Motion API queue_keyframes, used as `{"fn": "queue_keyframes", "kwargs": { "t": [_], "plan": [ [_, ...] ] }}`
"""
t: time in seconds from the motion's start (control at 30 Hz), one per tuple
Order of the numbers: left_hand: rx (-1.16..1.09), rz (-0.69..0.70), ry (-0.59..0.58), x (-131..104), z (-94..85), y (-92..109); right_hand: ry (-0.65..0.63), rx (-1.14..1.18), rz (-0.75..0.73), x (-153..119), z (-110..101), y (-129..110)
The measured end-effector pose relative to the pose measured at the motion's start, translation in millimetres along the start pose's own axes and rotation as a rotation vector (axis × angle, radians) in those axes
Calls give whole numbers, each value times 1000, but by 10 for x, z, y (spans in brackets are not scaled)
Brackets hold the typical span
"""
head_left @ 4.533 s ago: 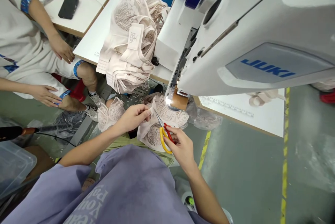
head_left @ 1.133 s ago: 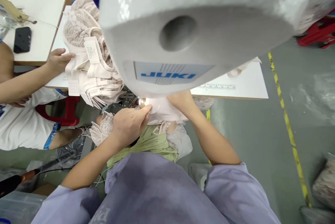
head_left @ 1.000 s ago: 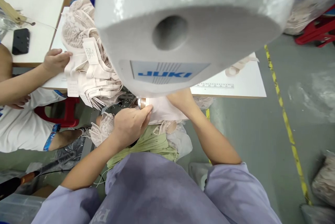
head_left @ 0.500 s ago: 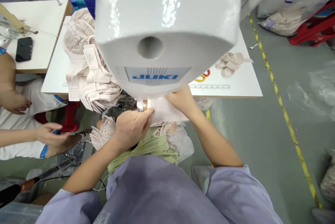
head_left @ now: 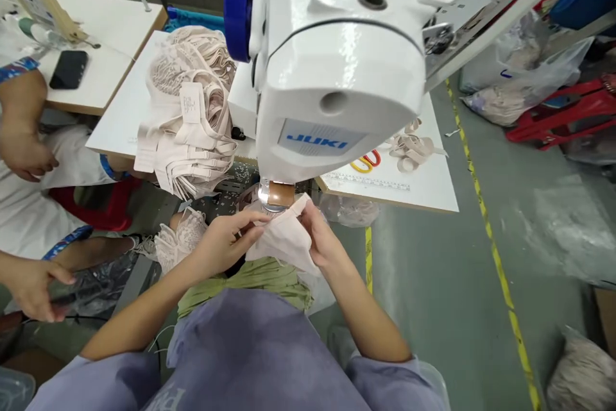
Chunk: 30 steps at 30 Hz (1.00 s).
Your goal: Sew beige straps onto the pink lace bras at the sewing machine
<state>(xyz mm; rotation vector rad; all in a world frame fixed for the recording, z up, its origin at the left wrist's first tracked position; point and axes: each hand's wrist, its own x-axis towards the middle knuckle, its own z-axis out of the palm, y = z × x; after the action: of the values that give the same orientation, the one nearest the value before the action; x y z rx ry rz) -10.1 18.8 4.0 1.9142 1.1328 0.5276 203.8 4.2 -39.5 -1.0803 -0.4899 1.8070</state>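
Note:
A pale beige bra (head_left: pixel 283 238) is stretched between my two hands, just in front of the sewing machine's (head_left: pixel 308 135) needle area. My right hand (head_left: pixel 325 241) pinches the upper corner of its plain fabric band, raised and tilted. On the other side, my left hand (head_left: pixel 228 241) has thumb and fingers closed at the band's edge. A lace cup (head_left: pixel 179 241) hangs left of my left wrist. Directly behind the fabric is the machine's brown and silver metal work arm (head_left: pixel 279 195). The band's underside is hidden.
A heap of beige bras (head_left: pixel 192 122) with tags covers the table's left part. Scissors (head_left: pixel 366 161), a ruler (head_left: pixel 370 181) and strap pieces (head_left: pixel 409 148) lie on the right. A co-worker's hand (head_left: pixel 36 286) is at left; a phone (head_left: pixel 70 70) rests on the neighbouring table.
The bra's band has come away from beneath the machine head towards me. My right hand has lifted and turned its corner. My view has tilted back, showing more of the machine.

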Motion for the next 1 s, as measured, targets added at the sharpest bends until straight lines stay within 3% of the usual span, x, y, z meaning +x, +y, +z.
{"fn": "queue_keyframes", "kwargs": {
  "t": [0.07, 0.13, 0.23, 0.3, 0.4, 0.5, 0.8, 0.93, 1.0],
  "plan": [
    [1, -49, -35, -70, -3, -23, 47, 1, -1, -79, 17, 114],
    [-10, -76, -60, -121, 34, -26, 106, -87, -110, -170, 18, 232],
    [34, 33, -104, -144, 175, -20, 111, -410, -390, -334, -4, 381],
    [137, 165, -127, -126, 293, -47, 30, -695, -664, -438, -27, 428],
    [350, 339, -40, -101, 406, -148, -102, -1025, -1074, -543, -65, 429],
    [533, 493, 119, -121, 402, -241, -136, -1181, -1267, -588, -105, 420],
    [568, 633, 301, -159, 307, -217, -107, -1262, -1289, -573, -92, 430],
    [560, 628, 305, -133, 305, -253, -112, -1234, -1272, -585, -24, 392],
    [536, 598, 270, -142, 291, -256, -160, -1212, -1241, -568, -103, 393]
  ]
}}
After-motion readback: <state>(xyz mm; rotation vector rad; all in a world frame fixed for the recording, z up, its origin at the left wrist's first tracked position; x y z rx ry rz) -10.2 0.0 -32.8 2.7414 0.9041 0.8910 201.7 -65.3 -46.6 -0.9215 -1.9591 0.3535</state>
